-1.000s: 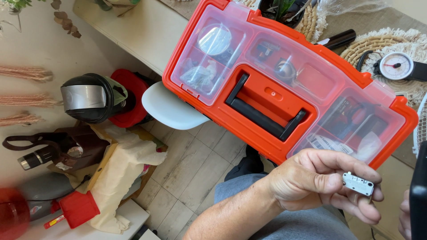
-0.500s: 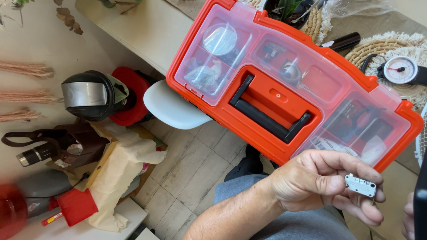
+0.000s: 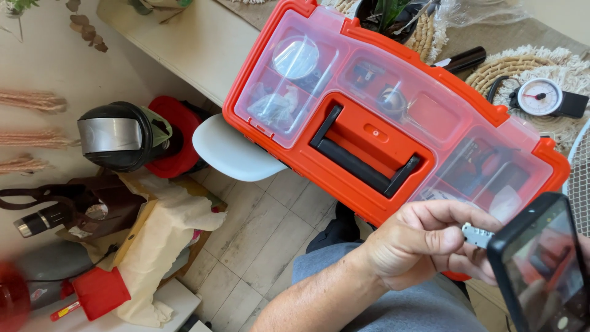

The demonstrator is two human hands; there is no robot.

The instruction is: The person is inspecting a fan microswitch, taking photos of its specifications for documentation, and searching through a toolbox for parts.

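A dark phone (image 3: 541,264) has come in at lower right. Left hand (image 3: 424,246) pinches the small grey part (image 3: 478,235); best held steady, facing the lens. Right hand's grip: cannot tell.
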